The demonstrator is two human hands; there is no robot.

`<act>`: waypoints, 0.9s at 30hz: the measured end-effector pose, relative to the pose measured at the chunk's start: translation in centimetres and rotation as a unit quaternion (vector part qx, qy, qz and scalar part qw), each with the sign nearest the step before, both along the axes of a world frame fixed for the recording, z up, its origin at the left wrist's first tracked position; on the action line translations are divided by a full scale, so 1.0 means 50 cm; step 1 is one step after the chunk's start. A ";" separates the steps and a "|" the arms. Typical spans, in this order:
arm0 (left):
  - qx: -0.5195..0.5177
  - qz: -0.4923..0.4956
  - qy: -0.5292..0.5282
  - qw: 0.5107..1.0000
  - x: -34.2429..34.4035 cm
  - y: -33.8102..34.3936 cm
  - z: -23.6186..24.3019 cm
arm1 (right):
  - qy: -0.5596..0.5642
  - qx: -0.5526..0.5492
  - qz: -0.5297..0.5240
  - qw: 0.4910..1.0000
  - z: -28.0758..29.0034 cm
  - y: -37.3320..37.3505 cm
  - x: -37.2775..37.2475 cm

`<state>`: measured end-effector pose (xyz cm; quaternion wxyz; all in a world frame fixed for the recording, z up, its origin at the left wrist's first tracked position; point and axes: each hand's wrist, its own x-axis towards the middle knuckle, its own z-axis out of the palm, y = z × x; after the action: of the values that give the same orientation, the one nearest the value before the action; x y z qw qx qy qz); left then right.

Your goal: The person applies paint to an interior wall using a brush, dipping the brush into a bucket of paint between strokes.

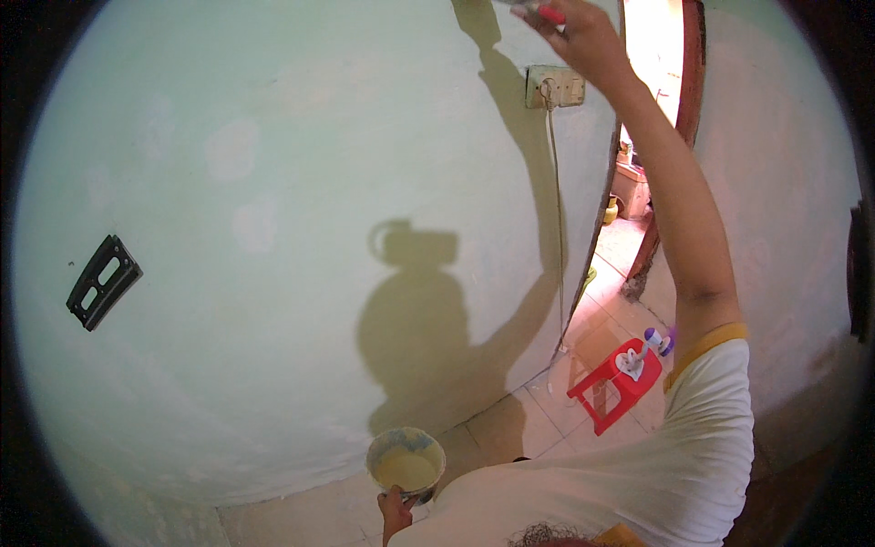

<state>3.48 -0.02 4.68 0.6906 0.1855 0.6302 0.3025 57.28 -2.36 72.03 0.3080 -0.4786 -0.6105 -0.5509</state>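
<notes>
Bucket (421, 441), 1 in all, sits at the near side of the scene, left of the torso, with pale cream material inside. 1 left hand (394, 507) holds it, fingers gripping its lower side. 1 right hand (588, 46) is up at the far right, fingers narrow around 1 red-handled tool (551, 14), partly cut off by the edge of the view. Near that hand, the pale green wall (273, 164) carries 1 socket plate (571, 88) with 1 hanging cord (556, 182). 1 black bracket (87, 283) with 2 openings is at left; 1 red stool (647, 372) stands at right
</notes>
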 end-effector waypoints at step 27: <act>-0.012 0.019 -0.018 1.000 -0.034 0.013 -0.035 | -0.018 -0.026 -0.002 0.999 0.008 0.048 -0.047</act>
<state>1.80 0.65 2.96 0.6984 0.1597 0.6244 0.3113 54.94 0.06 72.45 0.2832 -0.4777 -0.6293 -0.5436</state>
